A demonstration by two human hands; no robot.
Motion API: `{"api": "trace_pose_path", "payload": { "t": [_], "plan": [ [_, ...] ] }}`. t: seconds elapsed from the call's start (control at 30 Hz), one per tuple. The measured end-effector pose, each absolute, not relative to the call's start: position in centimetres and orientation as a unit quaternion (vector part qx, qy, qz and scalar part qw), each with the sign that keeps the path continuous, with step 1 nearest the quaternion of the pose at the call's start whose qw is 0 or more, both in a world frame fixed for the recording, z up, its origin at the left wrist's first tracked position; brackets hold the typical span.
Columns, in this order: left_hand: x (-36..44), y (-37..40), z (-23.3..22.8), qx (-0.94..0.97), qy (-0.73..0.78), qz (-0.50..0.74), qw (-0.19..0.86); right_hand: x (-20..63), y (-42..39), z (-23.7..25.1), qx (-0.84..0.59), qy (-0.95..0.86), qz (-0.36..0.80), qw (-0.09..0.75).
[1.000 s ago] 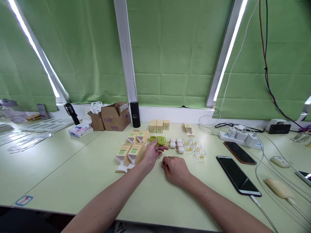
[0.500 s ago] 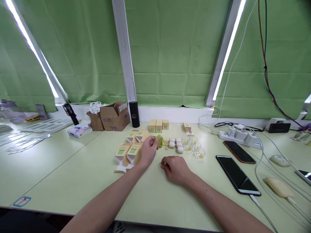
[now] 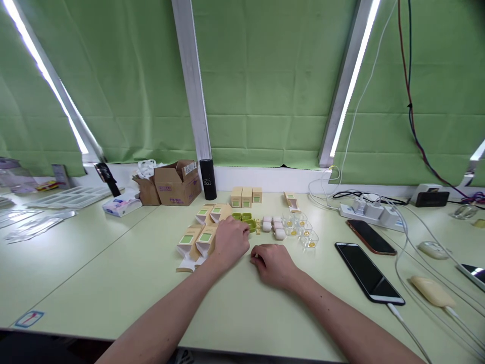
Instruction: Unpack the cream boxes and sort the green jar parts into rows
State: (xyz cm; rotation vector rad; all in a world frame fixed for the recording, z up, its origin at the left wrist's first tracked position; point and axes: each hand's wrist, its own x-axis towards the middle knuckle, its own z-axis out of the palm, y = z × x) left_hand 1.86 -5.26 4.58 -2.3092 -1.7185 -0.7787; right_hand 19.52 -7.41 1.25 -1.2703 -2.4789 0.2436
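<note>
My left hand (image 3: 232,237) is over the small green square cases (image 3: 246,216), its bent fingers at the left edge of the nearest green case (image 3: 251,226). The fingertips are partly hidden. My right hand (image 3: 274,265) rests on the table in a loose fist, with nothing seen in it. Left of my left hand lie several open tan cartons (image 3: 188,239) with green labels. To the right of the green cases are tiny yellow pieces (image 3: 258,227), white rounded blocks (image 3: 267,226) and clear plastic boxes (image 3: 309,239) with yellow bits inside.
Three closed tan boxes (image 3: 246,197) stand at the back, and an open carton (image 3: 291,202) lies farther right. A black cylinder (image 3: 208,180) and a cardboard box (image 3: 177,188) are at back left. Phones (image 3: 369,273), cables and a power strip (image 3: 373,217) occupy the right side.
My left hand has turned palm down and lowered. The green case it held raised is now lower, lying flatter beside others. My right hand has stayed put; the view shifted slightly.
</note>
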Motion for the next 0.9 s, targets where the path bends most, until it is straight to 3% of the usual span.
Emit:
{"api": "trace_pose_path", "payload": {
  "t": [0.4,0.9],
  "plan": [
    [2.10,-5.25,4.25,-0.765,-0.596,-0.243,0.036,19.51,-7.35,1.14,-0.445,-0.876,0.081,0.166],
    [1.83,-4.86,3.83,-0.770,-0.604,-0.196,0.064,19.53,-7.34,1.18,-0.439,-0.878,0.084,0.171]
  ]
}}
